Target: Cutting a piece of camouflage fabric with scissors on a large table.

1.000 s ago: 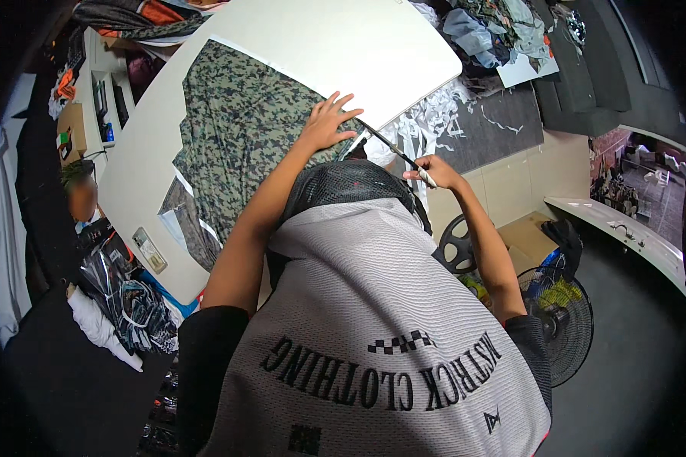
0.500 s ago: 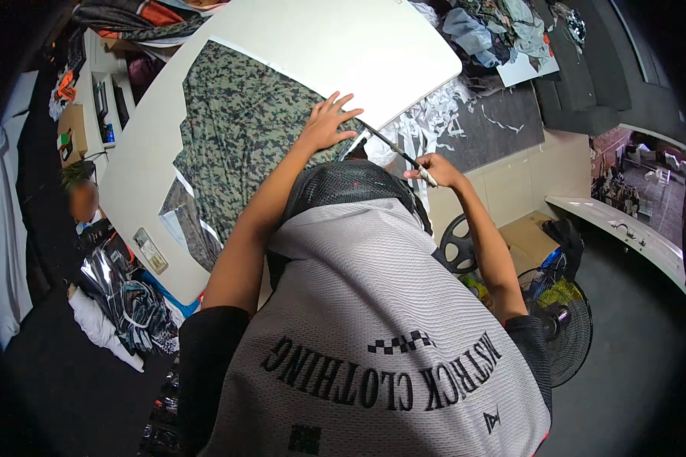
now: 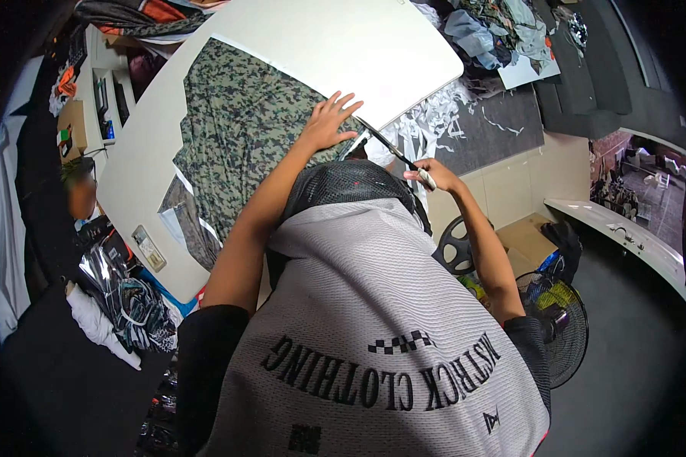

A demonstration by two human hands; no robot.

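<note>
My left hand [image 3: 329, 122] lies with fingers spread on green camouflage fabric [image 3: 236, 122], near its right edge, on the large white table [image 3: 358, 42]. My right hand [image 3: 433, 174] grips long scissors [image 3: 395, 148] by a light-wrapped handle, their blades reaching to the fabric's edge beside my left hand. A white border shows along the fabric's edges. A grey printed piece [image 3: 179, 213] lies partly under the camouflage fabric. A black mesh item [image 3: 343, 183] on my body, above my grey shirt front, hides part of the fabric's near edge.
White scraps [image 3: 442, 114] cover a grey mat right of the table. Piled clothing [image 3: 488, 34] lies behind them. A phone-like object [image 3: 149, 247] rests on the table's left. A person's head [image 3: 82, 198] shows at left. A standing fan [image 3: 556, 327] and cardboard box [image 3: 526, 240] are at lower right.
My left hand's index finger has shifted slightly forward, away from me. The scissors and my right hand stay in nearly the same place.
</note>
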